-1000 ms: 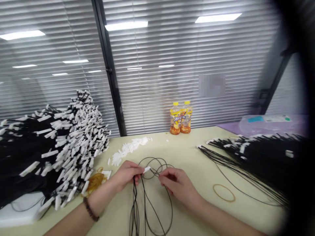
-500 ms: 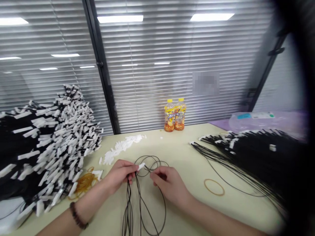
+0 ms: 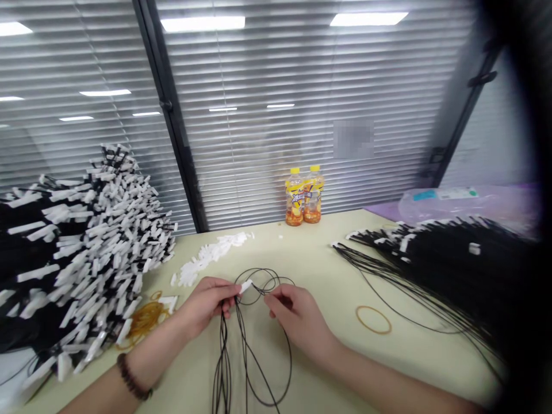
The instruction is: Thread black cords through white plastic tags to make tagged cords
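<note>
My left hand (image 3: 206,303) pinches a bunch of thin black cords (image 3: 254,368) just below a small white tag (image 3: 245,286). The cords hang in loose loops down onto the pale table (image 3: 328,356). My right hand (image 3: 293,313) is a short way to the right, its fingertips closed on a cord strand near the tag. A dark bead bracelet (image 3: 131,376) circles my left wrist. Small white pieces (image 3: 207,257) lie in a loose strip beyond my hands.
A tall heap of black cords with white tags (image 3: 103,241) rises at the left, and another black cord heap (image 3: 452,270) lies at the right. Rubber bands (image 3: 144,319) sit near my left hand; a single band (image 3: 373,319) lies right. Two yellow-labelled bottles (image 3: 304,195) stand by the window blinds.
The whole scene has drifted up and left in view as my head moved. My hands keep their hold on the cords, and the right hand sits slightly closer to the tag.
</note>
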`<state>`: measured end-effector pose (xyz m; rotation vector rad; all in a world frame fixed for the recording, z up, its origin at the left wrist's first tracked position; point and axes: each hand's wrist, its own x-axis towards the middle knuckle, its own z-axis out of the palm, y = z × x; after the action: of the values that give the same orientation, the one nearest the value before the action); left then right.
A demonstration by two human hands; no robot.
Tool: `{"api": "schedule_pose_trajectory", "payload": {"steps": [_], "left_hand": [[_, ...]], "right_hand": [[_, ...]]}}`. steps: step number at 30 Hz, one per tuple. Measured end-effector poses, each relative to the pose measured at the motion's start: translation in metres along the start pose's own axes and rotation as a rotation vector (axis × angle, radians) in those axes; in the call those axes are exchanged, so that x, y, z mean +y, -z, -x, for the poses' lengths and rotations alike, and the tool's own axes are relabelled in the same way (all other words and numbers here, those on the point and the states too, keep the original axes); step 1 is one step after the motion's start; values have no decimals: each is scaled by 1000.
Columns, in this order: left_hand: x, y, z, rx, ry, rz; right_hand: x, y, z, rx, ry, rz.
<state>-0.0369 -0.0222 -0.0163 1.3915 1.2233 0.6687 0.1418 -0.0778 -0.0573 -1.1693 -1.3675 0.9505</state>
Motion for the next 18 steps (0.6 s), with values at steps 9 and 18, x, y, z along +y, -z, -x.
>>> {"api": "schedule_pose_trajectory", "payload": {"steps": [9,18], "left_hand": [[0,-2,1,0,-16,-14],[1,-3,2,-60,-34,-92]], "right_hand": [[2,0,3,36,68,9],[6,-1,1,-11,112,78]]}}
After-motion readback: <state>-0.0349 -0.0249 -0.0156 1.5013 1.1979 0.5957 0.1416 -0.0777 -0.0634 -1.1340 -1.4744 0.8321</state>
